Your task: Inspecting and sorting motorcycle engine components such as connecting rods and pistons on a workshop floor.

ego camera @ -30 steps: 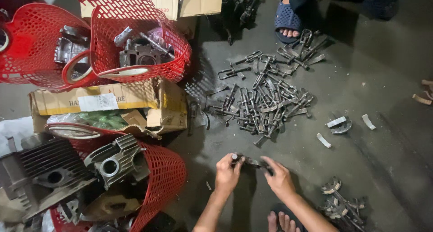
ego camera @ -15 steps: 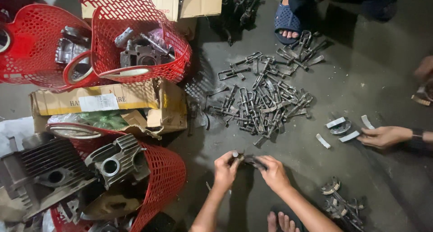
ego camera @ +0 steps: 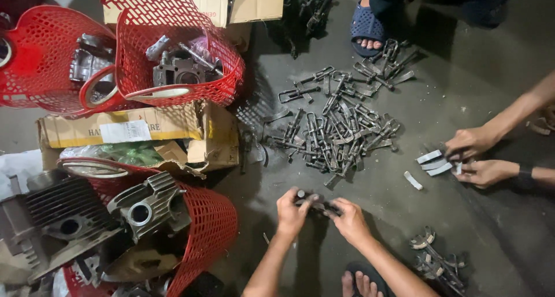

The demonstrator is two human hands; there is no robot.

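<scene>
Concrete floor (ego camera: 491,89), red baskets (ego camera: 179,60) seemingly holding engine parts (ego camera: 173,71)

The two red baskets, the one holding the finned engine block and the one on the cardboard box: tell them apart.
The lower red basket lies tipped on the floor, with a finned engine block spilling out. The upper red basket sits upright on a cardboard box, its smaller metal parts inside. Both are red perforated plastic holding grey engine parts.

Four hands (ego camera: 292,211), three red baskets (ego camera: 179,60), two cardboard boxes (ego camera: 139,135) — one pile of metal rods (ego camera: 341,129).
</scene>
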